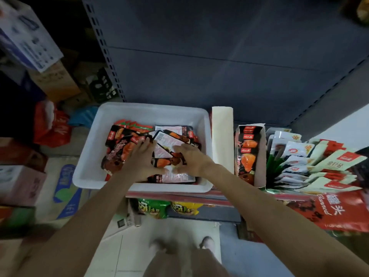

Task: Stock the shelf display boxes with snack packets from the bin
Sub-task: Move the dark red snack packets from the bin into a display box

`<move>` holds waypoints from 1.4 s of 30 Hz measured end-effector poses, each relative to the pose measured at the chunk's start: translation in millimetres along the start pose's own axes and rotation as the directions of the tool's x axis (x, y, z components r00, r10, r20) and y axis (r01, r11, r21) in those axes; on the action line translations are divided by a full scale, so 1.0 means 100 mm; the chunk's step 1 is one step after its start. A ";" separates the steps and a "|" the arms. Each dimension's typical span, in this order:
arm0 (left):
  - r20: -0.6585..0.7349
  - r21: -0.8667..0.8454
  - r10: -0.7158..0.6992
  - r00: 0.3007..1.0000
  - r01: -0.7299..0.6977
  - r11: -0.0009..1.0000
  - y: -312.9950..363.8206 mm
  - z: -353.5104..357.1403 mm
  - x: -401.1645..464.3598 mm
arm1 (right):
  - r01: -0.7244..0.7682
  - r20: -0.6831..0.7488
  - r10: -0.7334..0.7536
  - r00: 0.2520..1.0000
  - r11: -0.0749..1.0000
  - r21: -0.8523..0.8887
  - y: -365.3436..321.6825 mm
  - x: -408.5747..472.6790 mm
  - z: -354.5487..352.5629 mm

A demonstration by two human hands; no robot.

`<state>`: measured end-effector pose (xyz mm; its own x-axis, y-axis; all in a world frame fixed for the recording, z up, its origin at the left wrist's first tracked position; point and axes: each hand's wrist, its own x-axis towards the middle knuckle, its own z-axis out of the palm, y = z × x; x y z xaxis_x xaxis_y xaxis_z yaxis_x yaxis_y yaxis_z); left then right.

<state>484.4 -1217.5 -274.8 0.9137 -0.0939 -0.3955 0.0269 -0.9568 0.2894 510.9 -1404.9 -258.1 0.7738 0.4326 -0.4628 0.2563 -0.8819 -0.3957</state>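
A white bin [87, 172] sits on the shelf edge, holding several black-and-orange snack packets [119, 140]. Both my hands are down inside it. My left hand [142, 160] lies on the packets at the bin's middle with fingers spread forward. My right hand [189, 158] rests beside it on a packet [165, 140] that shows its pale back; whether its fingers curl round that packet is unclear. To the right stands a display box [246, 152] with the same packets upright in it.
A white cardboard flap [222, 136] rises between bin and display box. Further right are boxes of white and pale-green packets [303, 162] and a red bag [339, 208]. Cartons are stacked at the left [22, 182]. The grey shelf back [219, 56] stands behind.
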 end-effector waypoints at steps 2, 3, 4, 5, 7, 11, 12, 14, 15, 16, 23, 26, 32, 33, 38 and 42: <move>0.036 0.030 -0.003 0.999 0.002 1.000 -0.03 -0.01 -0.01 | -0.038 0.066 0.046 0.997 0.993 -0.113 -0.06 0.03 0.05; 0.042 0.039 -0.001 0.999 -0.001 0.999 -0.04 -0.01 -0.02 | -0.046 0.073 0.058 0.996 0.987 -0.154 -0.09 0.05 0.07; 0.043 0.038 0.005 0.999 -0.007 0.999 -0.04 -0.01 -0.03 | -0.050 0.063 0.063 0.996 0.981 -0.186 -0.12 0.06 0.09; 0.035 0.022 0.016 0.999 -0.016 1.000 -0.05 -0.01 -0.03 | -0.051 0.032 0.059 0.998 0.977 -0.209 -0.15 0.07 0.09; -0.005 -0.032 0.043 0.999 -0.043 0.999 -0.08 -0.03 -0.05 | -0.054 -0.068 0.040 0.997 0.976 -0.212 -0.15 0.10 0.08; -0.172 -0.302 0.042 0.984 -0.094 0.949 -0.11 -0.07 -0.10 | -0.047 -0.198 0.031 0.980 0.996 -0.076 -0.08 0.10 -0.08; -0.216 -0.412 0.021 0.976 -0.111 0.905 -0.10 -0.10 -0.12 | -0.029 -0.220 0.024 0.975 0.999 -0.019 -0.07 0.09 -0.13; -0.244 -0.604 -0.008 0.970 -0.146 0.783 -0.06 -0.16 -0.15 | 0.029 -0.230 0.007 0.973 0.988 0.154 -0.05 0.06 -0.23; -0.247 -0.663 -0.018 0.969 -0.156 0.732 -0.04 -0.19 -0.14 | 0.057 -0.223 -0.007 0.975 0.974 0.220 -0.06 0.04 -0.27; -0.244 -0.719 -0.033 0.969 -0.157 0.677 -0.02 -0.22 -0.13 | 0.075 -0.226 -0.019 0.974 0.968 0.241 -0.06 0.02 -0.31; -0.226 -0.934 -0.089 0.970 -0.190 0.303 0.38 -0.55 -0.16 | 0.214 -0.418 -0.200 0.886 0.977 -0.012 -0.17 -0.24 -0.40; -0.255 -0.943 0.020 0.967 -0.253 0.218 0.61 -0.66 -0.20 | 0.253 -0.460 -0.217 0.861 0.967 0.017 -0.17 -0.36 -0.48; -0.421 -0.777 0.081 0.904 -0.405 0.481 1.04 -0.68 -0.06 | 0.238 -0.614 0.157 0.774 0.826 0.512 0.20 -0.58 -0.81; -0.445 -0.729 0.089 0.891 -0.419 0.541 1.11 -0.65 -0.01 | 0.253 -0.586 0.195 0.786 0.764 0.593 0.29 -0.64 -0.86; -0.407 -0.695 0.227 0.885 -0.461 0.552 1.55 -0.58 0.12 | 0.186 -0.532 0.195 0.824 0.794 0.579 0.74 -1.00 -1.02; -0.422 -0.616 0.256 0.870 -0.482 0.623 1.93 -0.49 0.22 | 0.131 -0.641 0.190 0.743 0.899 0.418 1.04 -1.16 -1.15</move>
<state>529.7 -1390.8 -185.3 0.9727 -0.2108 0.0975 -0.1737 -0.3815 0.9079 514.5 -1568.2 -154.9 0.9954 0.0338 0.0896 0.0897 -0.6576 -0.7480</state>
